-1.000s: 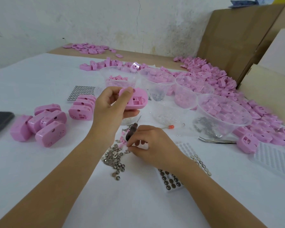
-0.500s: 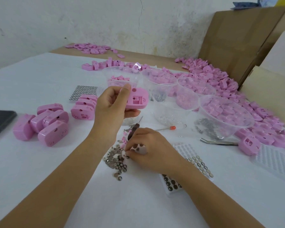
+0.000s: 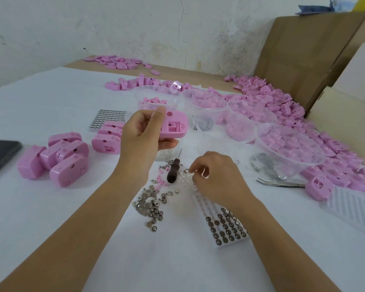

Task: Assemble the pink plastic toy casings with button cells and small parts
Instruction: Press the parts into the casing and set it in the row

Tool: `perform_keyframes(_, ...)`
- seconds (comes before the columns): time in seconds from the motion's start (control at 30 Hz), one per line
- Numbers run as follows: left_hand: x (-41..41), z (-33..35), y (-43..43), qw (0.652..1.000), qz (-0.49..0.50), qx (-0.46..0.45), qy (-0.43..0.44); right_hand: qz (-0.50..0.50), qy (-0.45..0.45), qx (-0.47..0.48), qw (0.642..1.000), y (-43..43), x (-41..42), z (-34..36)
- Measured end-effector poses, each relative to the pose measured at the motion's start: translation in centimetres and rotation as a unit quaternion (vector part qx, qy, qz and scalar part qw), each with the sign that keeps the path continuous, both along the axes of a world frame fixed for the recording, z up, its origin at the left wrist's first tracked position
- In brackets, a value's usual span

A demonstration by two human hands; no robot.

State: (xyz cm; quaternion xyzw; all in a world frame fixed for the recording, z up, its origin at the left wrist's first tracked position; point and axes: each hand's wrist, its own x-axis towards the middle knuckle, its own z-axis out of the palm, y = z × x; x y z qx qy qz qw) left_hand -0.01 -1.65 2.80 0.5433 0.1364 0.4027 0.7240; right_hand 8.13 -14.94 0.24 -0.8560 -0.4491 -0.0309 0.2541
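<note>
One table: white-covered and holding everything below.
Cardboard boxes: stand at the far right against the wall.
Heap of pink parts: runs along the right side of the table, behind and beside the bowls.
Clear plastic bowls: clustered beyond the hands, most holding pink pieces and the nearest right one metal bits.
Closed casings: grouped at the left, with a second stack just behind them.
Left hand: raised above the table. The thumb lies on the upper edge of a pink casing and the fingers curl beneath it, so it has a firm hold.
Pink casing: held between that thumb and those fingers, with its open inside facing the camera, in front of the bowls.
Right hand: low on the table with fingers curled and tips drawn together over small clear pieces. Whether one is pinched cannot be told.
Button-cell tray: partly under the right wrist.
Tweezers: right of the right hand.
Screwdriver: dark-handled, just left of the right fingertips.
Loose button cells: scattered between the forearms.
</note>
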Motion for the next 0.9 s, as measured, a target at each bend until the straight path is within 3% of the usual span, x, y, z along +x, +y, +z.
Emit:
perform_keyframes(0.23, 0.0, -0.1, 0.0, 1.000, -0.001, 0.005, 0.004, -0.001, 0.030, -0.062, 0.998, -0.1, 0.4, -0.6)
perform_keyframes(0.6, 0.0, 0.0, -0.1, 1.000, 0.002, -0.002, 0.006, -0.009, 0.125, 0.006, 0.992, -2.0, 2.2, 1.0)
perform_keyframes(0.8, 0.0, 0.0, -0.1, 1.000, 0.005, 0.003, 0.015, -0.054, 0.132, -0.092, 0.986, -3.1, 3.3, 1.4)
perform_keyframes(0.9, 0.0, 0.0, -0.1, 1.000, 0.006, 0.002, 0.014, -0.060, 0.140, -0.097, 0.984, -3.3, 3.3, 1.3)
